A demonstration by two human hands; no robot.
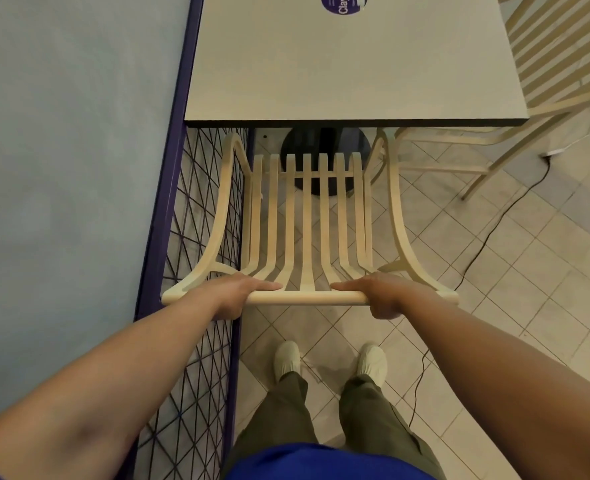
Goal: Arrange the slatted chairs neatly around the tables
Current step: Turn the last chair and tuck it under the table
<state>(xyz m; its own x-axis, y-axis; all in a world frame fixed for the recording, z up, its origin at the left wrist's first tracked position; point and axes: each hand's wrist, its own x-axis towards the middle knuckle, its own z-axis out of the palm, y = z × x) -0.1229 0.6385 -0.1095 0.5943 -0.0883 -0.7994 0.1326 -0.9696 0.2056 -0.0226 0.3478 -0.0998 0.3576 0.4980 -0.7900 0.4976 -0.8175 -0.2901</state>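
Observation:
A pale wooden slatted chair (308,216) stands right in front of me, its seat front reaching under the near edge of a grey square table (349,71). My left hand (234,292) grips the left part of the chair's top rail. My right hand (383,294) grips the right part of the same rail. A second slatted chair (560,60) stands at the table's right side, only partly in view.
A purple-framed wire-mesh panel (196,271) and a blue wall run close along the chair's left side. The table's black round base (324,143) sits under it. A black cable (494,226) trails over the tiled floor on the right. My feet are behind the chair.

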